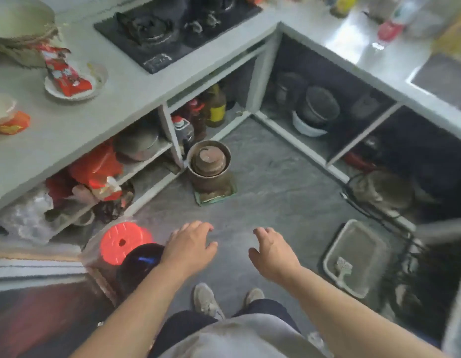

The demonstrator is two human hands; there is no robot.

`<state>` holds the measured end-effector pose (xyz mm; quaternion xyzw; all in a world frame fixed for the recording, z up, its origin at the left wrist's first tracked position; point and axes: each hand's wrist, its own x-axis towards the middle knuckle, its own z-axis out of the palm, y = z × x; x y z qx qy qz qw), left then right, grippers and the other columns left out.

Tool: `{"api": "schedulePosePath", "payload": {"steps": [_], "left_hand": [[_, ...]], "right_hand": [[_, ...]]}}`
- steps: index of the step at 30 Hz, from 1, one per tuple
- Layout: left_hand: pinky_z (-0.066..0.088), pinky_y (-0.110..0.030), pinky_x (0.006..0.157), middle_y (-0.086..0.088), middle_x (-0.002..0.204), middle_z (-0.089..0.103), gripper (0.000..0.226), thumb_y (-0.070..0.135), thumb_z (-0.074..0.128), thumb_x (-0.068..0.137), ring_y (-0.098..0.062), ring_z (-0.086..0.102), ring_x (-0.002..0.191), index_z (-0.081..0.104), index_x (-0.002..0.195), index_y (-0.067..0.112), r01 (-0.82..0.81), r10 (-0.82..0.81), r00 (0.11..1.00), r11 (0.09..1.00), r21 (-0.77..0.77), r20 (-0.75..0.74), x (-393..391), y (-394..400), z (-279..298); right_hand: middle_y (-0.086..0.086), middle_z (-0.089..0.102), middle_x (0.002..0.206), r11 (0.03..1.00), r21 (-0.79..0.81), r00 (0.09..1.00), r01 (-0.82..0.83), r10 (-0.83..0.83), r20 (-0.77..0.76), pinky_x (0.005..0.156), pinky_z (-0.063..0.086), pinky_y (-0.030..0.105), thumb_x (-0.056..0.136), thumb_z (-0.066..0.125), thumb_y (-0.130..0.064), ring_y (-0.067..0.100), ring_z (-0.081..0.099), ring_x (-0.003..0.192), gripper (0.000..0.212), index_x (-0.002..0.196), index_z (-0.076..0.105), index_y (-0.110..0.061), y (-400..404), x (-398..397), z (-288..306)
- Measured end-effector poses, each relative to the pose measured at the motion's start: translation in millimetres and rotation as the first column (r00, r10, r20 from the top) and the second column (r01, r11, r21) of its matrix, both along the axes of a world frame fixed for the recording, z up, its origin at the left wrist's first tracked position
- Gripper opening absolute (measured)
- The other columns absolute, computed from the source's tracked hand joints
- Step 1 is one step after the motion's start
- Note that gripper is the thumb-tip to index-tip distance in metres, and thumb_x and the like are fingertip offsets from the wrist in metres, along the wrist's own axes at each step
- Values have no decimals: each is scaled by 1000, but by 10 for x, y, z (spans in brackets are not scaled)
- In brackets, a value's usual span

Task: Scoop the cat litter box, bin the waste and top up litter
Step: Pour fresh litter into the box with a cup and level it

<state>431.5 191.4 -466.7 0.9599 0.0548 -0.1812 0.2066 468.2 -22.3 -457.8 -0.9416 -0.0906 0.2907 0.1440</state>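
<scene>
Nearest the camera, both hands hang out over the grey floor (263, 177) with nothing in them: the left hand (190, 245) and the right hand (272, 251) each have loosely curved fingers, each grip released and empty. The litter box (353, 257), a pale rectangular tray, sits on the floor to the right of the right hand and a little nearer the feet, apart from it; its long axis appears to run away from the person and slightly leftward. A small pale scoop (342, 266) lies inside the tray towards its near end, handle pointing back at the person. The right hand is plainly the nearer one, so reaching right and down for the scoop would likely fall to it. Just left of the left hand stands a clear container with a red lid (123, 242), and a dark round object (139, 264) beside it. Farther off, a brown lidded crock (208, 164) stands on a green mat by the open shelves. On the surface (126, 94) above lie a red packet (64, 71) on a plate and a black gas hob (172, 29). The view is blurred; no brand or writing can be read
</scene>
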Motion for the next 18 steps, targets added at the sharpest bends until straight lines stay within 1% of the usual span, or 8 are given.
{"api": "schedulePosePath", "payload": {"steps": [2, 4, 6, 9, 11, 13, 15, 18], "left_hand": [[38, -36, 106, 7, 138, 55, 41, 46, 53, 96, -19, 49, 130, 53, 133, 28, 121, -121, 993, 993, -10, -7, 126, -401, 29], [36, -35, 106, 4, 137, 56, 42, 45, 54, 96, -20, 49, 130, 54, 134, 26, 246, -246, 969, 969, -13, -9, 201, -832, 43], [37, -35, 104, 3, 135, 59, 41, 43, 56, 95, -22, 52, 128, 57, 132, 24, 348, -348, 937, 937, -18, -8, 226, -1286, 66], [38, -35, 104, 4, 134, 59, 40, 43, 57, 95, -21, 53, 126, 58, 131, 24, 458, -458, 889, 889, -23, 3, 194, -1972, 103], [38, -34, 105, 7, 136, 57, 41, 44, 54, 96, -18, 51, 128, 56, 132, 25, 538, -539, 842, 842, -21, -6, 132, -2404, 128], [38, -34, 106, 8, 138, 56, 42, 44, 53, 97, -17, 50, 130, 54, 134, 26, 615, -615, 788, 789, -13, -24, 74, -2771, 147], [38, -34, 106, 8, 139, 55, 43, 45, 53, 97, -17, 49, 130, 54, 135, 26, 695, -695, 719, 719, -5, -36, 48, -3143, 177], [39, -35, 106, 7, 138, 56, 43, 44, 54, 96, -18, 50, 130, 55, 135, 27, 775, -775, 631, 631, 4, -38, 138, -3568, 180]], "right_hand": [[10, 52, 121, 990, 5, 990, 142, -142, 3, 95, 45, 42, 93, 49, -31, 32, 49, 117, 38, 126, 48, -12, -440, -147, 7], [10, 52, 121, 961, 8, 961, 278, -278, -6, 98, 42, 40, 92, 48, -31, 30, 48, 119, 38, 125, 49, -12, -887, -359, -11], [9, 51, 125, 911, -2, 910, 412, -412, -42, 99, 42, 39, 94, 47, -31, 30, 46, 122, 38, 127, 49, -12, -1340, -642, -30], [11, 50, 127, 837, 0, 835, 548, -547, -62, 99, 41, 39, 94, 49, -32, 31, 47, 124, 39, 129, 49, -12, -1989, -1054, -83], [11, 50, 128, 760, -2, 758, 650, -648, -74, 98, 41, 38, 94, 49, -32, 32, 48, 123, 40, 129, 49, -12, -2345, -1332, -94], [10, 51, 130, 660, -2, 658, 752, -750, -64, 98, 42, 39, 94, 50, -32, 31, 49, 123, 42, 131, 49, -12, -2628, -1573, -91], [9, 52, 131, 541, -22, 539, 841, -840, -63, 97, 44, 39, 93, 51, -32, 30, 50, 123, 41, 130, 50, -13, -2888, -1797, -94], [10, 54, 127, 412, -35, 408, 910, -908, -92, 93, 45, 38, 91, 53, -31, 31, 53, 118, 39, 126, 53, -13, -3145, -2003, -176]]}}
